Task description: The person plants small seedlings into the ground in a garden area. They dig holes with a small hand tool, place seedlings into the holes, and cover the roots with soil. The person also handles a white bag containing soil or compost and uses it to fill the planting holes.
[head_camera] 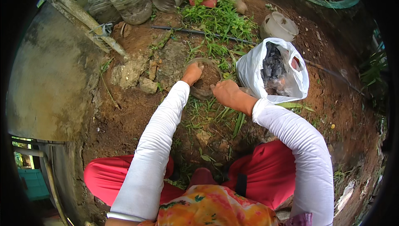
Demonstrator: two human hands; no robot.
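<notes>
A round, clear plastic container [202, 94] filled with brown soil [209, 75] stands on the ground in front of me. My left hand [192, 72] is at its left side, fingers curled over the rim and partly hidden from view. At the right rim is my right hand [229, 93], its fingers bent; whether it grips the rim or something small cannot be told. Just beyond the right hand, a white plastic bag [254, 67] stands with its mouth wide, holding dark plastic pieces [272, 67] and clear plastic film.
Stones [148, 85] lie left of the container. A black hose [199, 32] crosses the ground behind it. Farther back are cut plastic bottles [132, 3], a pink planter [209, 1] and a translucent tub [279, 26]. Wooden poles [84, 17] lean at the upper left beside a concrete wall [50, 79].
</notes>
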